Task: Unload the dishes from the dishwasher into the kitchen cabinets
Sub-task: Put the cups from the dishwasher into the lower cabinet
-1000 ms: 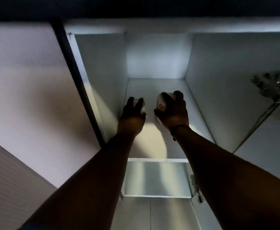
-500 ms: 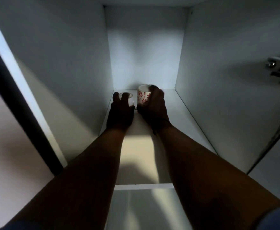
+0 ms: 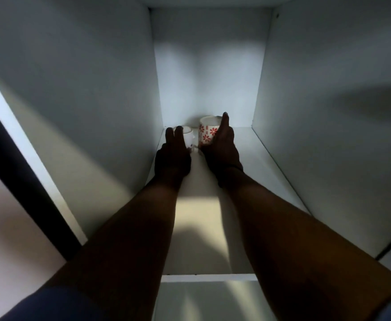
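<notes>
Deep in the cabinet (image 3: 85,89) now, both arms stretched to the back of the shelf (image 3: 271,172). Placing step, by the look of it: two cups going down at the rear, near the back-left corner.

Starting left: left hand (image 3: 173,156) laid over the front of a small white cup (image 3: 188,134), fingers reaching forward along its side. Gripping or just touching? Cannot tell, too dark and the palm hides the contact. Cup sits close to the left wall, right at the back edge of the shelf.

Next along: flowered mug (image 3: 207,133), just beside the small cup, taller, standing upright at the back edge. Right hand (image 3: 222,147) wrapped against its right side, fingers extended up to the rim, seemingly clasping it, though the thumb side is hidden.

Next move, most likely: let go of both, draw the arms straight back without nudging either cup, then back to the dishwasher for more. Calls for a clean release, since the two stand nearly touching and a knock could tip the smaller one.

Materials: both cups glazed ceramic by appearance, smooth, cylindrical; mug white with red flower prints. Shelf and walls flat, matte white board, square-cornered, with a pale patch of light across the shelf's middle.
</notes>
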